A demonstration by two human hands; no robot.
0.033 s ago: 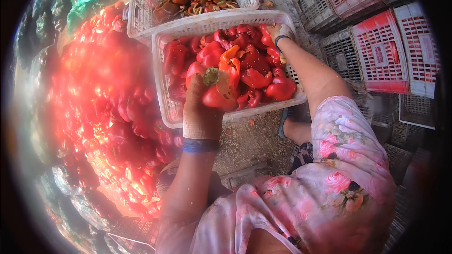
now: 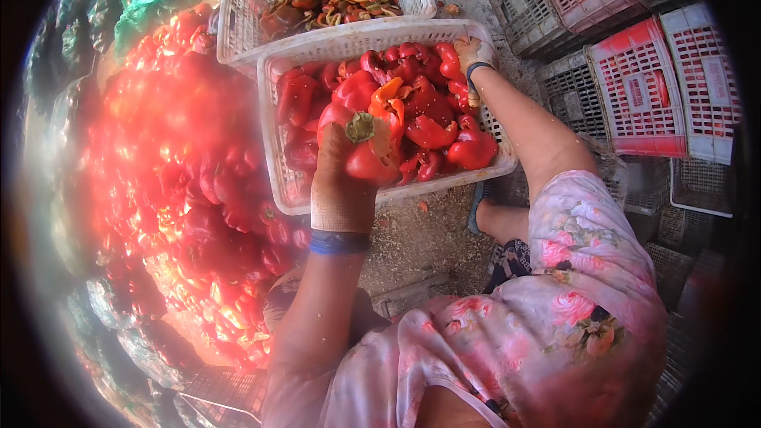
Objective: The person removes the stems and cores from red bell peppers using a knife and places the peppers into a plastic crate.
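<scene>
Left grip (image 2: 342, 182), gloved, closes around a red pepper (image 2: 371, 150), stem up, just above the near rim of the white basket (image 2: 273, 135) of peppers. Right grip (image 2: 474, 55) clutches that basket's far rim, nothing else held.

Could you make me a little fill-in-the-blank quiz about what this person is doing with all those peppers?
1. The left hand holds a red pepper with a ____ stem.
2. The right hand grips the rim of the nearer white ____.
3. The farther basket holds pepper ____, not whole fruit.
4. To the person's left lies a big ____ of peppers.

Missing words: green; basket; scraps; pile
</scene>
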